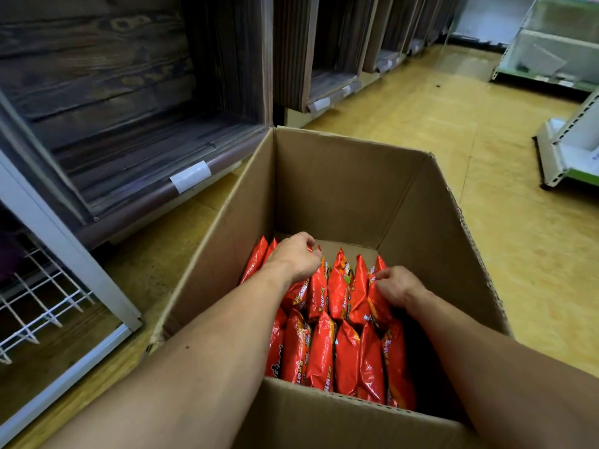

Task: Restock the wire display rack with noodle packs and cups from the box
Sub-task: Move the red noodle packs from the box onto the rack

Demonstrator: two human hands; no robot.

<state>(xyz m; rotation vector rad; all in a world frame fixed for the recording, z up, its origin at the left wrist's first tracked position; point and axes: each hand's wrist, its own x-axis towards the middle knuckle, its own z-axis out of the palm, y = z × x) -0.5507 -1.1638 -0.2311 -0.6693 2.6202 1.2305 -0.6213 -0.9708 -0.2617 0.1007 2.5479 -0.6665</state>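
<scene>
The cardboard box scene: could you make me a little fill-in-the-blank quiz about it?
1. The left hand and the right hand both reach into the cardboard box, which stands on a ___ floor.
2. The noodle packs in it have mostly ___ wrappers.
3. The white wire rack is at the person's ___ side.
Missing words: yellow; red; left.

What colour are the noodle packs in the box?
The noodle packs are red, clearest in the head view.
</scene>
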